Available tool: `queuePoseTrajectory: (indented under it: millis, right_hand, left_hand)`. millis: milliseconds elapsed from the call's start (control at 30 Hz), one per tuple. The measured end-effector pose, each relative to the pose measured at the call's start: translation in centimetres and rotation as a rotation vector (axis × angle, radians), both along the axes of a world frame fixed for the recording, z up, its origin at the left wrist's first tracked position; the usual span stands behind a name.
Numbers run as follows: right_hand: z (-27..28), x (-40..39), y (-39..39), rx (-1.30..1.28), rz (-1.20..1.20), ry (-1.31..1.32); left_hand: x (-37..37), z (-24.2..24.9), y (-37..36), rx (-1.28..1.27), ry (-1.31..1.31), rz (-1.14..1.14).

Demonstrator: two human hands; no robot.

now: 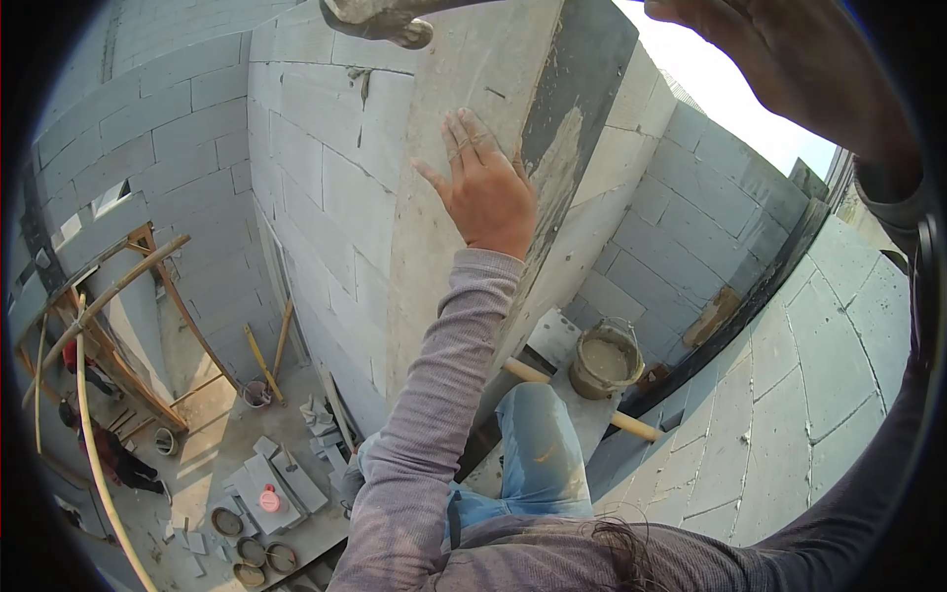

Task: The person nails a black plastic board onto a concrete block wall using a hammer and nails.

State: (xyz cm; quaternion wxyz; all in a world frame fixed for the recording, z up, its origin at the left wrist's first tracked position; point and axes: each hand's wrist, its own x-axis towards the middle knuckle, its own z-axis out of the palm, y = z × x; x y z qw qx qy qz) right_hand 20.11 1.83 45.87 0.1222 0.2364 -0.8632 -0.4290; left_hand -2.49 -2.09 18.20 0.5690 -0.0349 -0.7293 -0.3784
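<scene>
My left hand [490, 192] lies flat, fingers spread, against a pale, dusty board [434, 197] that stands upright at the wall's corner. Just above its fingertips, a small nail [495, 94] sticks out of the board. A hammer [380, 22] shows its metal head at the top edge, and its handle runs off the frame to the right. My right hand [779, 69] is raised at the upper right, its fingers partly cut off by the frame. The hammer's handle points toward this hand; the grip itself is out of view.
A bucket of mortar [605, 360] stands on a plank beside my knee, with bamboo poles [636, 426] under it. Block walls [769, 414] rise close on both sides. Far below are stacked blocks [276, 493], several round buckets, wooden scaffolding [128, 266] and a person [113, 454].
</scene>
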Motion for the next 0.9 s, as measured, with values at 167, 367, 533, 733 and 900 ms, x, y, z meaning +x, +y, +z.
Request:
queuePoseTrajectory:
  millis: [167, 367, 533, 733, 900]
  right_hand:
    - [-1.0, 0.0, 1.3, 0.069, -0.023, 0.041]
    - [-1.5, 0.2, 1.6, 0.184, -0.020, 0.103]
    - [-2.5, 0.0, 2.3, 0.253, -0.053, 0.133]
    - [-2.6, 0.1, -0.7, 0.274, -0.355, 0.254]
    - [-3.0, -1.5, 3.9, -0.069, 0.180, 0.095]
  left_hand:
    - [0.1, -0.2, -0.1, 0.020, 0.005, -0.036]
    - [0.1, -0.1, -0.3, 0.035, 0.014, -0.131]
    - [0.2, -0.4, -0.3, 0.015, 0.004, -0.115]
    - [-0.1, -0.6, -0.1, 0.021, 0.028, -0.059]
    - [0.1, -1.1, -0.3, 0.001, 0.016, -0.061]
